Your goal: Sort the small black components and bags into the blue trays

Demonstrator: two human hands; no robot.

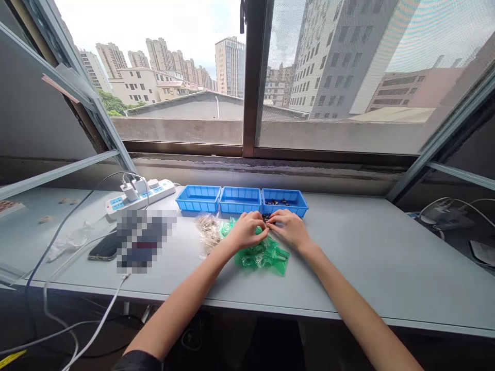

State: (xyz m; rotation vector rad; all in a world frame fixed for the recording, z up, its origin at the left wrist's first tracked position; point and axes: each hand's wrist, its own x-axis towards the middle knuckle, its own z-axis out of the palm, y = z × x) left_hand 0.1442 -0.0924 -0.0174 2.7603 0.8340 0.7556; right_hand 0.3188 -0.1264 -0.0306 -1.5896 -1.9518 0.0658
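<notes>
My left hand (247, 231) is over a crinkled green plastic bag (263, 256), its fingers curled and pinched together. Facing it from the right, my right hand (291, 230) has bent fingers closed near the left fingertips. Small dark parts (265, 218) show between the hands, just in front of the bins; what the fingertips hold is too small to make out. Left of the green bag lies a clear bag (208, 233) of small light-coloured pieces. Behind stand a left blue bin (198, 206), a middle blue bin (240, 207) and a right blue bin (288, 210) with small dark pieces inside.
A white power strip (145, 198) with plugged-in chargers sits at the back left. A dark phone (103, 247) lies beside a blurred-out patch. Cables hang over the table's front edge at left. A window (249, 103) rises behind the grey table (367, 257).
</notes>
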